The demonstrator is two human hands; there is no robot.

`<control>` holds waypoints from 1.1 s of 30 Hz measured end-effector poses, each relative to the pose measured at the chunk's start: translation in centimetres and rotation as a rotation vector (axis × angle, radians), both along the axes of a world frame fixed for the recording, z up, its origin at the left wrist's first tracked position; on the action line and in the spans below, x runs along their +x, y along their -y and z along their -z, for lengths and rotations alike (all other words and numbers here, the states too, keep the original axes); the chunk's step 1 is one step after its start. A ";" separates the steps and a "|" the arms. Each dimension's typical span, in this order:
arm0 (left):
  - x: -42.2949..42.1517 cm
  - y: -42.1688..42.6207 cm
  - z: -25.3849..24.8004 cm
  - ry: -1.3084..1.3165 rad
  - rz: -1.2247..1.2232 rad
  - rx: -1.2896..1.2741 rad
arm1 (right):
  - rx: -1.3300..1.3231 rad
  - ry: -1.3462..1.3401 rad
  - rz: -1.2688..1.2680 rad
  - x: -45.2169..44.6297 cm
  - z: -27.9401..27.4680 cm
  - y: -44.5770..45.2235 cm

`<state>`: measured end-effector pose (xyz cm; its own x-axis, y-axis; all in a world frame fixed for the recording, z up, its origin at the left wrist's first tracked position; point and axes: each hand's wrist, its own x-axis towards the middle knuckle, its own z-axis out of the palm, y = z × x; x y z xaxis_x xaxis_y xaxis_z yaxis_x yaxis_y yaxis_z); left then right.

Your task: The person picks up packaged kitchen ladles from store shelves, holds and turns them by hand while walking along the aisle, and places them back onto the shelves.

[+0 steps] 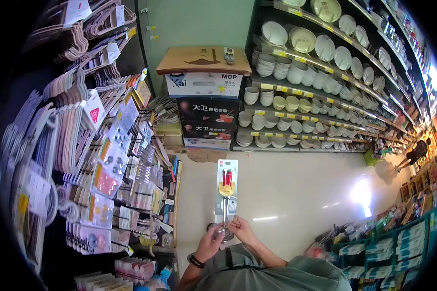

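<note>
A carded utensil [226, 186] with a red and yellow handle and a metal shaft points away from my body at the lower middle. Its lower metal end lies between my hands. My left hand [209, 244], with a dark band on the wrist, is closed around the lower left part of the package. On the other side, my right hand [242, 230] has its fingers bent together at the card's lower right edge. Small round metal parts near my fingertips are too small to make out.
Hangers [75, 131] and carded goods [112, 167] fill the left rack. Stacked mop boxes [206, 85] stand ahead. Shelves of bowls and plates [296, 92] run along the right. Another person [416, 153] is far right. Packaged goods [379, 247] fill the lower right shelves.
</note>
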<state>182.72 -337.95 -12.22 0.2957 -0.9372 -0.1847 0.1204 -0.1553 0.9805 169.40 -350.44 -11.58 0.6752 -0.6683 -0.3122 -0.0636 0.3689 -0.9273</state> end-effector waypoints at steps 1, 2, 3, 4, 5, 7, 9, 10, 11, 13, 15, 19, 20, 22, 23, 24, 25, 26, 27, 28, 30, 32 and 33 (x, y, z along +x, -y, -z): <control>2.0 1.8 -1.1 0.228 -0.005 -0.027 | -0.025 -0.015 0.014 1.4 0.9 1.8; 3.7 3.3 -4.6 0.258 -0.009 0.059 | -0.014 -0.002 0.032 2.8 -0.4 3.6; 5.0 4.6 -5.2 0.339 -0.040 0.008 | 0.000 0.018 0.056 4.2 -1.2 5.0; 6.5 6.0 -6.0 0.482 -0.003 -0.052 | -0.006 0.035 0.084 5.4 -0.7 6.6; 7.8 7.5 -6.8 0.627 0.034 -0.119 | 0.017 0.051 0.104 6.4 -0.5 7.7; 9.6 10.1 -7.6 0.777 0.115 -0.202 | 0.047 0.084 0.149 8.1 -0.6 10.1; 10.9 12.8 -6.8 0.883 0.158 -0.252 | 0.069 0.078 0.139 9.9 0.1 12.4; 11.4 14.1 -5.8 0.919 0.158 -0.267 | 0.070 0.051 0.131 10.8 0.2 13.5; 12.0 15.4 -5.2 0.954 0.158 -0.281 | 0.072 0.025 0.122 11.7 0.2 14.6; 13.4 18.8 -5.3 0.965 0.095 -0.324 | 0.121 0.073 0.121 13.8 -0.1 17.1; 15.2 21.9 -5.4 0.980 0.069 -0.340 | 0.180 0.123 0.124 15.9 -2.4 20.0; 19.6 31.0 -9.6 1.042 -0.086 -0.488 | 0.148 0.299 0.057 21.2 -5.1 28.4; 21.1 33.3 -9.9 1.054 -0.116 -0.494 | 0.110 0.365 0.056 22.4 -5.3 30.6; 24.2 38.1 -11.5 1.095 -0.136 -0.537 | 0.079 0.454 0.061 25.2 -9.2 35.0; 25.6 40.7 -12.4 1.109 -0.145 -0.558 | 0.044 0.511 0.079 26.7 -9.6 37.3; 27.0 43.1 -13.0 1.138 -0.162 -0.542 | 0.006 0.562 0.099 28.1 -9.7 39.3; 28.4 45.6 -13.9 1.121 -0.132 -0.540 | -0.032 0.609 0.120 29.2 -9.7 41.1; 30.0 47.9 -13.9 1.098 -0.129 -0.506 | -0.027 0.677 0.086 30.2 -9.3 42.9; 31.3 50.2 -13.7 1.074 -0.129 -0.471 | -0.093 0.610 0.111 31.2 -9.9 44.6; 32.4 52.5 -14.0 1.080 -0.133 -0.464 | -0.154 0.539 0.135 32.3 -11.1 46.0; 34.3 57.0 -15.3 1.098 -0.132 -0.451 | -0.267 0.406 0.185 34.4 -11.9 48.4; 36.0 61.4 -16.0 1.112 -0.127 -0.449 | -0.287 0.398 0.242 36.7 -12.3 51.3; 36.8 63.6 -16.3 1.115 -0.122 -0.451 | -0.298 0.390 0.275 37.6 -12.6 52.9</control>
